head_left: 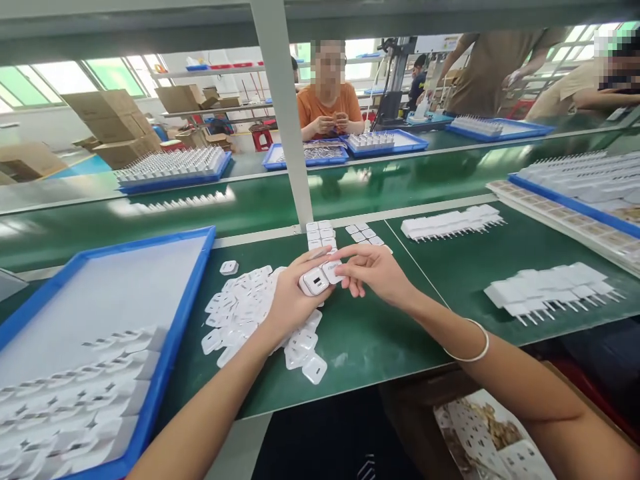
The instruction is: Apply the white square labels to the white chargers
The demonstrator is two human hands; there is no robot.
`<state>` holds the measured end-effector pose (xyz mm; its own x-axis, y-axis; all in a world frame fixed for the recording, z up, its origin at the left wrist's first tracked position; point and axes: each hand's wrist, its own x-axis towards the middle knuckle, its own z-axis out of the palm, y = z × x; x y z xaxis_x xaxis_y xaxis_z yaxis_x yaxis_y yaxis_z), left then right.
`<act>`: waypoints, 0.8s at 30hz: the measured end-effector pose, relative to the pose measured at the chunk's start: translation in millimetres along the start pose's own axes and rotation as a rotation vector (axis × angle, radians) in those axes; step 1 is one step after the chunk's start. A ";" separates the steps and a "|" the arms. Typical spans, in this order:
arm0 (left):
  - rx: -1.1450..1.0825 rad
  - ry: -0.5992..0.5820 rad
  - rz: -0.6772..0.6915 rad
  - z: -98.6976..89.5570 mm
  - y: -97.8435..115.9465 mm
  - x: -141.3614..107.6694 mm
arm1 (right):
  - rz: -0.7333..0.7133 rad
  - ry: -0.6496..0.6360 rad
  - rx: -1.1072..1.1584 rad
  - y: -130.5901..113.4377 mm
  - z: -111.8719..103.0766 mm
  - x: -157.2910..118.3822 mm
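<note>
Head view: the left hand wraps its grip round a white block, which could slip if nudged unevenly by the right hand, whose grip I cannot tell.

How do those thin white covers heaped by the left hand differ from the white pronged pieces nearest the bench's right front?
The heaped covers lie jumbled, while the pronged pieces are lined up in a row. The covers look thin and platelike; the pronged pieces look thicker, with slim pins sticking out. Both are white and lie on the green bench.
</note>
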<state>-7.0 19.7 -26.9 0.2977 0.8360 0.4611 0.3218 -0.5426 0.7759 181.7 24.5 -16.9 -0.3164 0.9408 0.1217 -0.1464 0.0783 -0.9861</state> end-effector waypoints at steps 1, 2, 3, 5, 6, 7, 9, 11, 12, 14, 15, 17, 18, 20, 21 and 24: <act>-0.002 0.002 0.000 -0.1 -0.5 0.3 | 0.001 0.000 -0.001 0.1 -0.6 0.3; -0.004 0.002 0.003 -0.2 -0.7 0.6 | 0.002 -0.001 -0.004 0.0 -1.1 0.4; -0.006 0.001 0.006 -0.3 -0.5 0.9 | 0.003 -0.003 -0.008 -0.2 -1.6 0.3; -0.015 -0.001 0.016 -0.5 0.3 1.3 | 0.008 -0.010 -0.010 -1.2 -2.6 -0.5; -0.021 -0.005 0.019 -0.5 0.8 1.3 | 0.014 -0.015 -0.002 -1.9 -3.5 -0.9; -0.029 -0.007 0.020 -0.5 1.2 1.2 | 0.027 -0.023 0.018 -2.9 -4.6 -1.3; -0.044 -0.007 0.014 -0.5 1.8 0.6 | 0.076 -0.036 0.099 -5.6 -7.7 -1.6; -0.055 0.000 0.003 -0.6 2.2 0.1 | 0.124 -0.036 0.178 -8.9 -10.7 -1.5; -0.060 0.005 -0.001 -0.6 2.4 -0.1 | 0.131 -0.026 0.191 -10.5 -11.8 -1.4; -0.071 0.009 -0.005 -0.8 3.0 -0.3 | 0.095 0.004 0.139 -12.9 -12.1 -1.7; -0.082 0.008 -0.004 -1.0 3.5 -0.3 | 0.059 0.017 0.089 -13.6 -11.4 -2.2; -0.105 -0.004 -0.001 -1.1 4.9 -0.1 | -0.014 0.022 -0.007 -13.7 -9.1 -3.7; -0.112 -0.012 0.001 -1.2 5.6 0.0 | -0.043 0.017 -0.041 -13.2 -7.9 -4.7; -0.117 -0.022 0.011 -1.1 6.8 0.0 | -0.079 0.007 -0.081 -11.9 -6.1 -6.4; -0.114 -0.024 0.014 -1.1 7.2 -0.1 | -0.086 0.006 -0.095 -11.2 -5.7 -7.1; -0.107 -0.024 0.010 -0.8 7.3 -0.5 | -0.099 0.010 -0.128 -9.8 -5.8 -8.3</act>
<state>-5.5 15.4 -21.2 0.3221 0.8276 0.4597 0.2210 -0.5379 0.8135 191.2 17.8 -9.0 -0.2968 0.9297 0.2181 -0.0551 0.2113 -0.9759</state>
